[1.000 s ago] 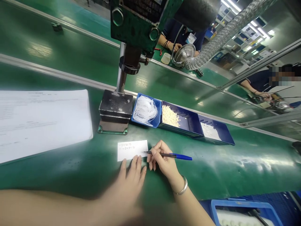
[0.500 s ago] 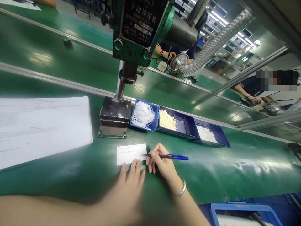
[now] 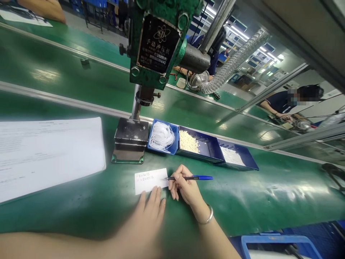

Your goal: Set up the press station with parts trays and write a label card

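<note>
A small white paper slip lies on the green table mat, with a couple of handwritten lines near its top left. My left hand is flat, fingers spread, their tips resting on the slip's lower edge. Between the fingers of my right hand is a pen with a dark barrel and a blue end. Its tip points left, over the right part of the slip; whether it touches the paper I cannot tell. A silver bangle circles my right wrist.
Behind the slip stands a green manual press on a black base. To its right are bins of white ties, cream beads and white pieces. Large printed sheets lie left. Co-workers sit beyond the rail.
The view has tilted up slightly, so the press and bins sit lower in the picture. Both hands, the pen and the slip keep nearly the same arrangement.
</note>
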`<state>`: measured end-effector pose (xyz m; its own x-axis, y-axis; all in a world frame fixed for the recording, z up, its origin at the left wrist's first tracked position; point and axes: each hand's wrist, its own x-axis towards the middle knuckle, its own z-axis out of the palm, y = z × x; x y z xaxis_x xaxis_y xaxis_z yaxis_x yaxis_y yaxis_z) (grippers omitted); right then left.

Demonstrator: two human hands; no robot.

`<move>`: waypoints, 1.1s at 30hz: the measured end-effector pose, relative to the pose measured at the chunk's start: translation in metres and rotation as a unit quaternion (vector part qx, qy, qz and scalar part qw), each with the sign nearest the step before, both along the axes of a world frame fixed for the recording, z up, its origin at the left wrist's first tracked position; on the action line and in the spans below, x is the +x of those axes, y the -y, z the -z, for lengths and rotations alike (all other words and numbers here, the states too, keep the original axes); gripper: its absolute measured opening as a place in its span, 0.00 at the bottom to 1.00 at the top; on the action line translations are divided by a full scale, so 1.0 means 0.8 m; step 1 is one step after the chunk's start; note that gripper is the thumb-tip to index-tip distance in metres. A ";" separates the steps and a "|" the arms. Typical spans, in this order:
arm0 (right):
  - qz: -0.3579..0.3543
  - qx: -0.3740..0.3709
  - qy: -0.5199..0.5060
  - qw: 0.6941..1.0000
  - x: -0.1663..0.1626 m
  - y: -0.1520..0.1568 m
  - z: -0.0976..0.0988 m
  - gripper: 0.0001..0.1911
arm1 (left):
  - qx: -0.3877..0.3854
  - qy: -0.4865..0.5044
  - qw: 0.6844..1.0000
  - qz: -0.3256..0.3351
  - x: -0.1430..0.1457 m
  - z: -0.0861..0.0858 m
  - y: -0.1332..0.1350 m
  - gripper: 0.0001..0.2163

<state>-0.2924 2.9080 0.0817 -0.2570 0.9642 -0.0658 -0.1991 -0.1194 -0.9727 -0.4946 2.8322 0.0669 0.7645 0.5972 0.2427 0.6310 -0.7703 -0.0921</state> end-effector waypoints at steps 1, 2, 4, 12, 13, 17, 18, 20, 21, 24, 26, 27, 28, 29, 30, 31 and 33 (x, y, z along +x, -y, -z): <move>-0.001 -0.001 -0.002 1.000 0.000 0.000 0.000 0.12 | 0.002 0.002 1.000 0.002 0.000 0.001 0.000 0.48; -0.001 -0.002 -0.003 1.000 0.000 -0.001 0.000 0.12 | 0.003 0.003 1.000 0.004 -0.001 0.002 -0.001 0.48; -0.001 -0.005 -0.008 1.000 0.000 -0.002 -0.001 0.12 | 0.002 0.008 1.000 0.008 -0.001 0.003 -0.002 0.48; -0.003 -0.005 -0.017 1.000 -0.001 -0.004 -0.003 0.13 | -0.037 0.009 0.999 0.018 -0.002 -0.001 -0.008 0.48; -0.002 -0.005 -0.015 1.000 0.000 -0.004 -0.003 0.13 | -0.041 0.009 0.999 0.019 -0.002 -0.003 -0.009 0.48; 0.001 -0.011 -0.014 1.000 0.001 -0.004 -0.002 0.13 | -0.047 0.000 0.998 0.028 -0.002 -0.006 -0.008 0.49; 0.002 -0.013 -0.015 1.000 0.001 -0.004 -0.002 0.13 | -0.051 -0.003 0.998 0.034 -0.002 -0.006 -0.008 0.50; 0.001 -0.012 -0.017 1.000 0.001 -0.005 -0.002 0.13 | -0.071 -0.013 0.997 0.039 -0.003 -0.007 -0.008 0.50; -0.002 -0.011 -0.017 1.000 0.000 -0.005 -0.002 0.13 | -0.085 -0.016 0.995 0.040 -0.004 -0.008 -0.009 0.49; -0.008 -0.006 -0.021 1.000 0.000 -0.004 -0.002 0.13 | -0.113 -0.035 0.992 0.040 -0.003 -0.009 -0.009 0.50; -0.007 -0.006 -0.022 1.000 0.000 -0.004 -0.001 0.13 | -0.115 -0.050 0.991 0.040 -0.001 -0.010 -0.010 0.51; -0.007 -0.006 -0.022 1.000 0.001 -0.004 -0.001 0.14 | -0.116 -0.055 0.991 0.040 -0.001 -0.010 -0.011 0.52; -0.007 -0.006 -0.022 1.000 0.001 -0.005 0.000 0.14 | -0.116 -0.058 0.991 0.042 0.000 -0.010 -0.011 0.52; -0.007 -0.006 -0.022 1.000 0.001 -0.006 0.000 0.15 | -0.116 -0.059 0.990 0.045 0.000 -0.010 -0.012 0.52; -0.007 -0.008 -0.023 1.000 0.002 -0.007 0.000 0.15 | -0.116 -0.057 0.991 0.045 -0.001 -0.010 -0.014 0.52; -0.005 -0.010 -0.022 1.000 0.002 -0.008 -0.001 0.16 | -0.114 -0.054 0.991 0.044 -0.002 -0.011 -0.015 0.53; 0.002 -0.015 -0.016 1.000 0.001 -0.008 -0.004 0.19 | -0.098 -0.050 0.993 0.042 -0.004 -0.014 -0.016 0.52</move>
